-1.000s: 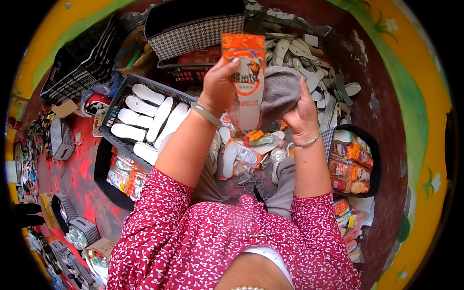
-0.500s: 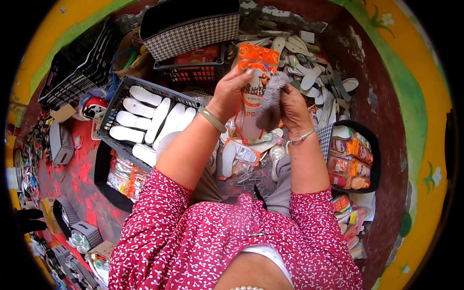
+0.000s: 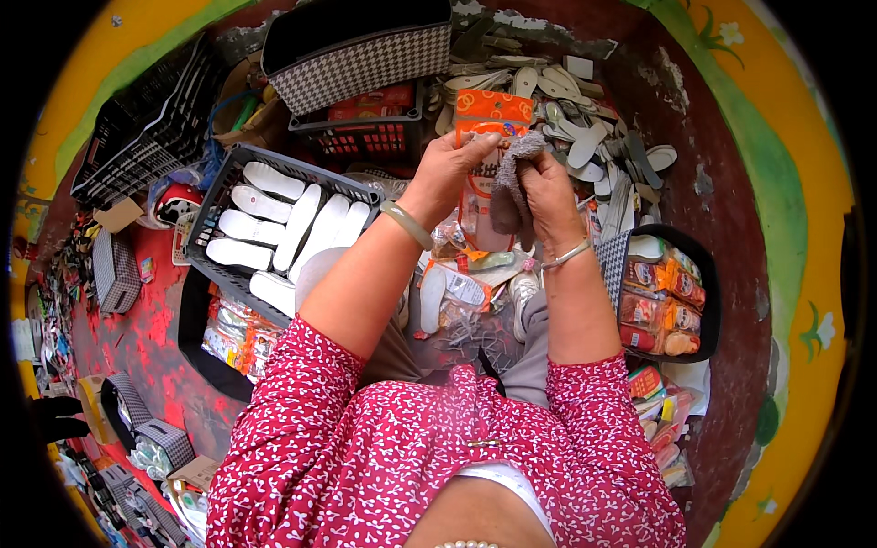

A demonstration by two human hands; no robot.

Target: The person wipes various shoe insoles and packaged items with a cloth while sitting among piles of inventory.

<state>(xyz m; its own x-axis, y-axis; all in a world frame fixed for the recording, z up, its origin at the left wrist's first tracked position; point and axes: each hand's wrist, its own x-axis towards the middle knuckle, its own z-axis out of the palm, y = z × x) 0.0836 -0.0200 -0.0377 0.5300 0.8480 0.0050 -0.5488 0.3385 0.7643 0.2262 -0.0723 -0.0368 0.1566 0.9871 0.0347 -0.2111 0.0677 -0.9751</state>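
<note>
My left hand [image 3: 446, 173] is closed on an orange-topped clear plastic bag [image 3: 493, 106], pinching its upper part near the opening. In my right hand [image 3: 554, 201] is a fuzzy grey insole [image 3: 509, 196], gripped along its side and curled lengthwise. The insole lies in front of the bag and hides part of it. Its upper end is close to my left thumb; whether it touches the bag's mouth I cannot tell. Below the hands, a white insole [image 3: 432, 300] and scattered packaging [image 3: 464, 289] lie between my legs.
To the left, a dark grey crate [image 3: 228, 285] holds several white insoles [image 3: 253, 227]. A houndstooth bin [image 3: 365, 73] stands on a black crate [image 3: 361, 137] ahead. Loose insoles [image 3: 585, 146] pile up at far right. A bin of packed bags [image 3: 662, 297] sits by my right arm.
My left hand and the bag have shifted slightly right. The grey insole now looks more tightly curled, its upper end closer to my left thumb. More of my right hand's back shows.
</note>
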